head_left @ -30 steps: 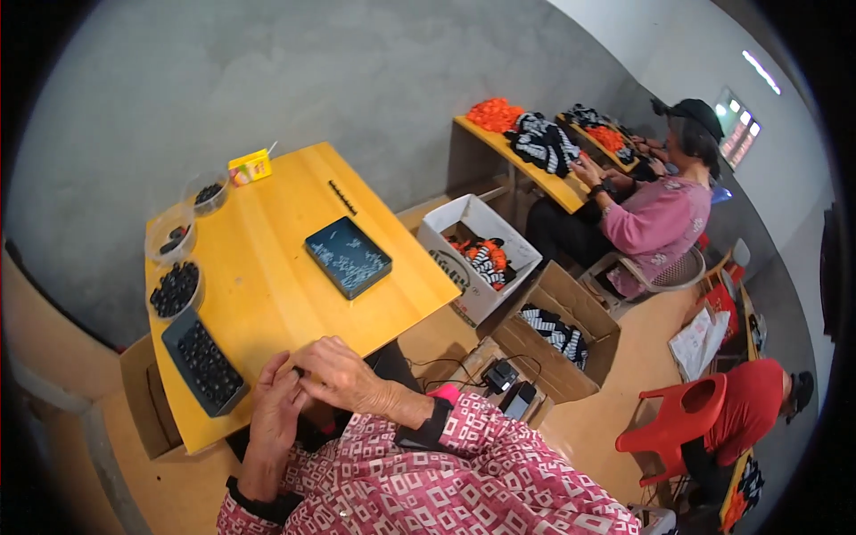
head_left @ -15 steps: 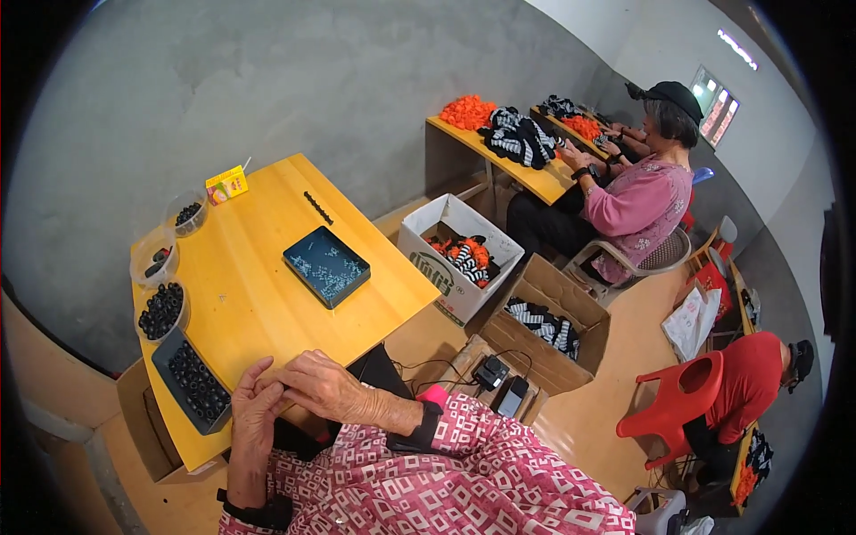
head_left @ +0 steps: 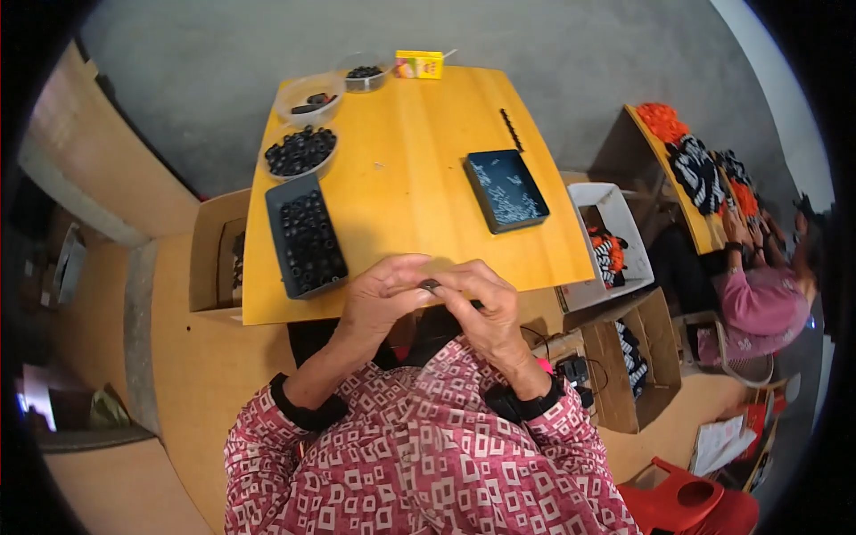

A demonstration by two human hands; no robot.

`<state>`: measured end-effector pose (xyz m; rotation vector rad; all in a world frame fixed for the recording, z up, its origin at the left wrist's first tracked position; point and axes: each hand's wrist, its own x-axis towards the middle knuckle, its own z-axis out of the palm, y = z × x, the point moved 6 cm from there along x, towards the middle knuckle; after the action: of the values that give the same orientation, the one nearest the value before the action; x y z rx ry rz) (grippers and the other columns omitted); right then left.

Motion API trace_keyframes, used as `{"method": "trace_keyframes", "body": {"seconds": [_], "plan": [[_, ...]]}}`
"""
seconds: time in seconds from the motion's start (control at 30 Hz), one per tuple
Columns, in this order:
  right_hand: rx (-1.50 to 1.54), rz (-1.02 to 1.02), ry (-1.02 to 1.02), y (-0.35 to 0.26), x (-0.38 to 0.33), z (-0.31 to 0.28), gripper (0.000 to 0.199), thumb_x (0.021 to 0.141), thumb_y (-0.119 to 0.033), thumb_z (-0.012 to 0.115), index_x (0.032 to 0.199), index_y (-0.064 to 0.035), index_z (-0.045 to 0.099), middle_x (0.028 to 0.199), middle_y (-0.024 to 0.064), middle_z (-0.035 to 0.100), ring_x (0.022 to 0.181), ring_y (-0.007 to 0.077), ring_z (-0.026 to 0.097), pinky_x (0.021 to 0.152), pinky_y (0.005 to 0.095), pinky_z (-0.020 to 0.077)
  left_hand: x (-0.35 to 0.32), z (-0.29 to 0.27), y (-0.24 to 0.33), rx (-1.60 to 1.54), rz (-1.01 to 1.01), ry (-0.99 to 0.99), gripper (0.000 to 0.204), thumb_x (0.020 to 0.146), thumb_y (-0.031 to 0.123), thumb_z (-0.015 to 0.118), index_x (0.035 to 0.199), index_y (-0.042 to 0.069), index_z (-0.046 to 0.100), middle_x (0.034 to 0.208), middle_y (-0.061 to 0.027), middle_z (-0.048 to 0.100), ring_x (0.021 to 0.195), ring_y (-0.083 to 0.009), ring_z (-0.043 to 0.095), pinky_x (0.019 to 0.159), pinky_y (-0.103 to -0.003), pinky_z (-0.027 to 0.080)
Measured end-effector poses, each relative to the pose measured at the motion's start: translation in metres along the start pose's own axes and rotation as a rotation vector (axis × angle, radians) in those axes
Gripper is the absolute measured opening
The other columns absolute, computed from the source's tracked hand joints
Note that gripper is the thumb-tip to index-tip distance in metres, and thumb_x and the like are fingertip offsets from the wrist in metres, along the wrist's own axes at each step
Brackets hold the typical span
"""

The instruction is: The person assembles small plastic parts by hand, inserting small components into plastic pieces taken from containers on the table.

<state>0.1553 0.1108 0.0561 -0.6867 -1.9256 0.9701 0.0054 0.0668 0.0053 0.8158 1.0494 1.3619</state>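
Note:
Just past the table's near edge, my left hand (head_left: 382,294) and my right hand (head_left: 486,308) meet in front of me. Thumbs and fingertips of both pinch a small dark piece (head_left: 430,284), too small to name. Left of my hands, a dark tray (head_left: 282,241) holds many small black ring-shaped parts (head_left: 308,236). A second dark tray (head_left: 518,226), right and farther off, has small pale bits (head_left: 510,201) scattered in it. Behind that one lies a thin black strip (head_left: 511,130) on the yellow table (head_left: 410,196).
Along the table's left side stand a tub of black parts (head_left: 300,152) and two clear tubs (head_left: 308,98) (head_left: 365,80). A yellow carton (head_left: 419,64) is at the back. Boxes (head_left: 630,366) with striped cloth stand at right, near a person in pink (head_left: 762,299) and a red stool (head_left: 673,499).
My view has swung left, so the table now sits straight ahead. My hands stay together; the small dark piece between their fingertips now shows.

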Motion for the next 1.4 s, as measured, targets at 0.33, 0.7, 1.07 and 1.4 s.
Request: {"method": "trace_keyframes", "body": {"seconds": [0.33, 0.7, 1.07, 1.4], "plan": [[-0.25, -0.13, -0.097, -0.019, 0.007, 0.0, 0.022, 0.084, 0.005, 0.066, 0.105, -0.0002, 0.07, 0.091, 0.0135, 0.067, 0.084, 0.026, 0.066, 0.071, 0.0328, 0.0537, -0.002, -0.001, 0.005, 0.018, -0.001, -0.093, 0.043, 0.09, 0.0, 0.066, 0.131, 0.001, 0.055, 0.106, -0.0054, 0.066, 0.095, -0.0099, 0.065, 0.081, -0.02, 0.051], [-0.181, -0.093, -0.101, -0.019, 0.008, -0.001, 0.02, 0.084, 0.006, 0.067, 0.103, 0.0008, 0.069, 0.091, 0.0131, 0.067, 0.083, 0.0257, 0.065, 0.071, 0.0332, 0.0534, -0.002, -0.002, 0.001, -0.016, 0.028, -0.09, 0.047, 0.09, -0.002, 0.066, 0.134, 0.0, 0.052, 0.107, -0.0065, 0.066, 0.099, -0.0113, 0.065, 0.086, -0.02, 0.051], [-0.28, -0.138, -0.112, -0.027, 0.01, -0.001, 0.021, 0.082, 0.007, 0.067, 0.102, 0.0012, 0.069, 0.089, 0.0134, 0.065, 0.083, 0.0277, 0.065, 0.072, 0.0348, 0.0529, -0.001, -0.005, -0.002, 0.024, 0.03, -0.084, 0.047, 0.09, -0.004, 0.065, 0.135, 0.001, 0.052, 0.109, -0.0088, 0.066, 0.101, -0.0121, 0.065, 0.089, -0.021, 0.051], [-0.389, -0.233, -0.145, -0.028, 0.004, 0.01, 0.025, 0.08, 0.007, 0.069, 0.105, 0.0002, 0.069, 0.091, 0.0134, 0.064, 0.083, 0.0293, 0.063, 0.072, 0.0366, 0.0519, -0.002, -0.006, -0.001, 0.094, 0.041, -0.062, 0.048, 0.088, -0.003, 0.067, 0.134, 0.003, 0.054, 0.104, -0.005, 0.068, 0.097, -0.0105, 0.065, 0.089, -0.022, 0.051]]}}
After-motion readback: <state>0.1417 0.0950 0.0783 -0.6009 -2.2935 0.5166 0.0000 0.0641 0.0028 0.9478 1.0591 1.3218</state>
